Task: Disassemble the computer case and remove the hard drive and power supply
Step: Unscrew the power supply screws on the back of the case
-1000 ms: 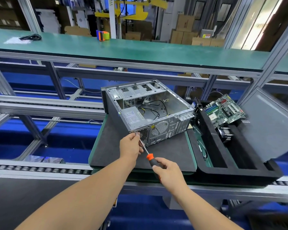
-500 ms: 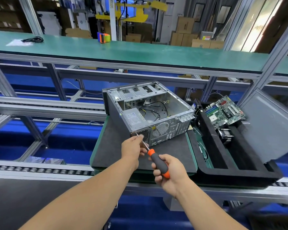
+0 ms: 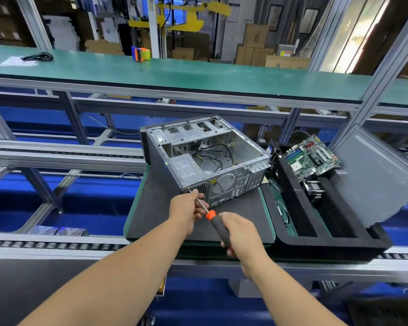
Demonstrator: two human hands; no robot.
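Observation:
The open grey computer case (image 3: pixel 231 147) lies on its side on a dark mat (image 3: pixel 156 208). Its power supply (image 3: pixel 186 167) sits in the near left corner, with loose cables (image 3: pixel 212 154) behind it. My right hand (image 3: pixel 242 234) grips the black and orange handle of a screwdriver (image 3: pixel 216 222). The tip of the shaft meets the case's rear panel at its near left corner, by the power supply. My left hand (image 3: pixel 186 208) pinches the metal shaft just behind the tip. No hard drive shows in the case.
A black foam tray (image 3: pixel 316 243) to the right holds a green motherboard (image 3: pixel 311 157) and a heatsink (image 3: pixel 313 188). A grey side panel (image 3: pixel 375 175) leans on its far right. Roller rails run left and along the front. A green bench (image 3: pixel 198 74) spans the back.
My right hand has regripped and turned on the handle, sliding lower along it. The tip stays at the same corner of the case, and my left hand stays on the shaft.

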